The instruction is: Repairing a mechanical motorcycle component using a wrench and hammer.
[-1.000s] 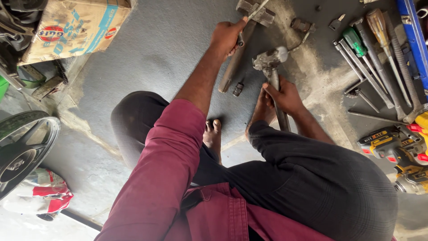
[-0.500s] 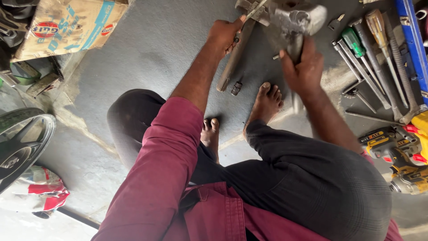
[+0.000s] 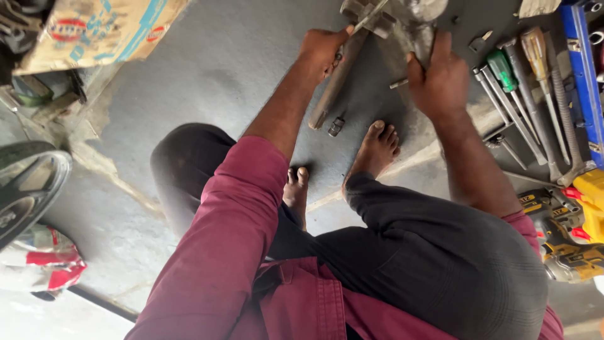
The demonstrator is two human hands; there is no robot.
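I squat barefoot on a grey concrete floor. My left hand (image 3: 322,50) is closed around a long rusty metal bar (image 3: 333,88) near its top end, beside a thin rod that crosses it. My right hand (image 3: 440,75) grips a grey metal part (image 3: 418,19) lifted off the floor at the top edge of the view; its upper portion is cut off. A small dark socket (image 3: 336,126) lies on the floor just below the bar, near my right foot (image 3: 376,148).
Several screwdrivers and wrenches (image 3: 522,94) lie in a row at the right, beside a blue bar (image 3: 585,69). A yellow and black power drill (image 3: 566,233) rests lower right. A cardboard box (image 3: 94,31) sits top left; a wheel (image 3: 28,182) lies at left.
My right hand lifted the grey metal part from the floor near my foot up toward the top of the view. My left hand stayed on the bar.
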